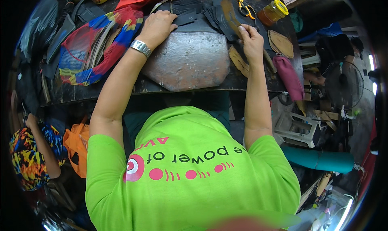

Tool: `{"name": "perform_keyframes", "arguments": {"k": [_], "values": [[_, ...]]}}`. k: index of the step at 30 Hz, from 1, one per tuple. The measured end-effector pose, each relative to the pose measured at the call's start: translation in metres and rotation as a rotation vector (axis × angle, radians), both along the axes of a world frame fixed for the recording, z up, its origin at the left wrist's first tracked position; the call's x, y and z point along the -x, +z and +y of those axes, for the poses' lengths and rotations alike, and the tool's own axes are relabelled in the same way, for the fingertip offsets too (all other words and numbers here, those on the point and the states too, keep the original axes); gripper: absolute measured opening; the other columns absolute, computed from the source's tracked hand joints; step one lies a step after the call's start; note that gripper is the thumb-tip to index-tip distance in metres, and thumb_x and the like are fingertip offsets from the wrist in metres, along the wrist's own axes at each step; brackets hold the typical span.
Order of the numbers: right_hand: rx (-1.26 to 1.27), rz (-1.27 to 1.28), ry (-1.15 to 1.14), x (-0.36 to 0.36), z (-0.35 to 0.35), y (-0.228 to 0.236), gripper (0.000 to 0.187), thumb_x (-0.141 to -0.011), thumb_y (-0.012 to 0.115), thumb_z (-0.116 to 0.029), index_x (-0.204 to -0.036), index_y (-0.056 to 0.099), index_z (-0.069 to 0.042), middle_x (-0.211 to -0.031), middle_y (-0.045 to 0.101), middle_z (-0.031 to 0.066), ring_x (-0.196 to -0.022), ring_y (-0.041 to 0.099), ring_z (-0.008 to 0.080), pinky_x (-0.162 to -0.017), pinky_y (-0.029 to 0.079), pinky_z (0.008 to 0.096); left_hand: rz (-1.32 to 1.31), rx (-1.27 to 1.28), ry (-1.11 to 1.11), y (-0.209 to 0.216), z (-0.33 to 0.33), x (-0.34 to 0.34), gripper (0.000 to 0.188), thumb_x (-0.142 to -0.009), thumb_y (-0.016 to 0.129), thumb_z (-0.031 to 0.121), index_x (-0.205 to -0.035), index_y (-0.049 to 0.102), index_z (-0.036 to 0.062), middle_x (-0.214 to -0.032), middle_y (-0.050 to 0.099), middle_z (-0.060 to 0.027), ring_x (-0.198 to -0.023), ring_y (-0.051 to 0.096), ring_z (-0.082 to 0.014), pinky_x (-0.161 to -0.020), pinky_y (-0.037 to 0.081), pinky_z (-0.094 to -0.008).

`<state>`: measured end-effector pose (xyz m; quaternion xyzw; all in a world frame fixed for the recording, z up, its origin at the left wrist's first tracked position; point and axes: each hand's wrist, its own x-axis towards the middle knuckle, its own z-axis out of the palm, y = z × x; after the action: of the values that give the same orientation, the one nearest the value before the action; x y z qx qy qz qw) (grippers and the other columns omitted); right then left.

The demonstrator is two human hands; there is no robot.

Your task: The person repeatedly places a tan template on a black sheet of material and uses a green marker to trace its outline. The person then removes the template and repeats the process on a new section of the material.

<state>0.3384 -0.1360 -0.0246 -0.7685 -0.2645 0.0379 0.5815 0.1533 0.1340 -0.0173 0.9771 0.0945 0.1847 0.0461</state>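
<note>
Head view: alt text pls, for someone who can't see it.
Seen from above, a person in a green shirt works at a dark cluttered bench: left hand presses black pieces beyond a grey stone slab, right hand holds a brown strip. Scissors and a jar lie beyond.

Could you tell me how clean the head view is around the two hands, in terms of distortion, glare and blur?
Head view: fisheye bends the table edge and leaves black corners; left hand and right hand are sharp and evenly lit; lamps flare at the right rim; a blurred strip sits at the bottom edge.
</note>
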Motion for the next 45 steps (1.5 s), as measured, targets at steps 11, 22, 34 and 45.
{"name": "perform_keyframes", "arguments": {"k": [11, 22, 34, 45], "values": [[-0.527, 0.509, 0.043, 0.01, -0.058, 0.005, 0.018, -0.101, 0.07, -0.013, -0.119, 0.068, -0.008, -0.1, 0.073, 0.0021, -0.082, 0.064, 0.0112, -0.066, 0.044, 0.0278, -0.011, 0.316, 0.048, -0.005, 0.004, -0.006, 0.03, -0.087, 0.08, 0.024, -0.114, 0.076, 0.0116, -0.106, 0.07, -0.0095, -0.102, 0.068, -0.0315, -0.09, 0.054, -0.0429], [-0.535, 0.434, 0.077, 0.033, -0.058, 0.008, 0.022, -0.098, 0.069, -0.001, -0.12, 0.069, -0.004, -0.112, 0.073, 0.0043, -0.097, 0.068, 0.012, -0.087, 0.052, 0.0277, -0.527, 0.215, -0.222, 0.027, -0.02, 0.014, 0.018, -0.089, 0.078, 0.021, -0.104, 0.077, 0.0113, -0.104, 0.074, -0.0052, -0.103, 0.067, -0.0273, -0.101, 0.046, -0.0435], [-0.496, 0.5, 0.16, 0.053, -0.043, 0.005, 0.021, -0.098, 0.066, 0.003, -0.12, 0.067, 0.002, -0.111, 0.072, 0.0092, -0.098, 0.071, 0.0164, -0.09, 0.06, 0.032, -0.255, 0.087, -0.166, 0.002, -0.022, 0.026, 0.014, -0.092, 0.073, 0.017, -0.101, 0.066, 0.0075, -0.101, 0.064, -0.0088, -0.098, 0.062, -0.0301, -0.09, 0.048, -0.0433], [-0.446, 0.565, 0.145, 0.06, -0.043, -0.005, 0.021, -0.099, 0.066, 0.002, -0.12, 0.067, 0.001, -0.11, 0.072, 0.0083, -0.099, 0.072, 0.0168, -0.09, 0.061, 0.0333, -0.159, 0.288, -0.204, 0.003, -0.027, 0.034, 0.016, -0.092, 0.071, 0.015, -0.103, 0.061, 0.008, -0.098, 0.068, -0.0114, -0.091, 0.067, -0.0357, -0.08, 0.054, -0.0459]]}}
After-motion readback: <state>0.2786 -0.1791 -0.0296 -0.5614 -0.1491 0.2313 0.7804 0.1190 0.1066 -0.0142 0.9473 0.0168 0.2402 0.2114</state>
